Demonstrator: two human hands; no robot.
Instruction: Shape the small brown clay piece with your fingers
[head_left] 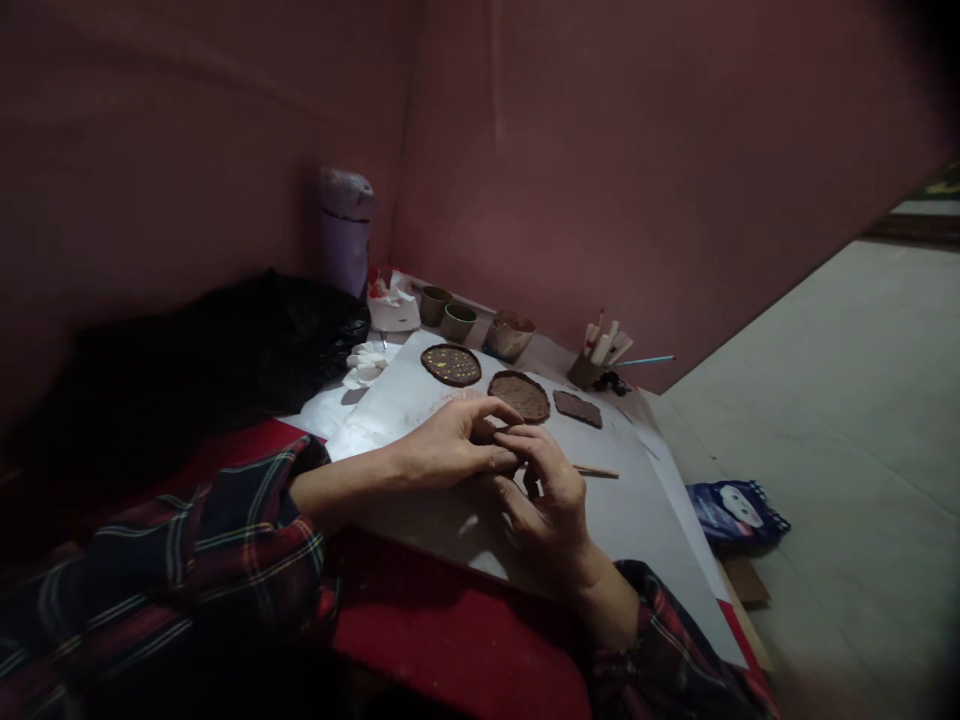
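My left hand (457, 440) and my right hand (546, 490) meet over the white sheet (630, 540), fingers curled with the tips pressed together. Whatever lies between the fingertips is too dark and hidden to name. Just beyond them is a round brown clay-like slab with a raised rim (520, 397). To its left lies a similar round slab with yellow specks (451, 365), and to its right a small rectangular brown slab (577, 408). A thin wooden stick (598, 472) shows behind my right hand, partly covered by it.
Along the wall stand several cups (459, 321), a purple bottle (346, 235) and a small holder with tools (585, 370). A black plastic bag (225, 340) and crumpled tissue (365, 364) are at left. A blue packet (739, 512) is beyond the right table edge.
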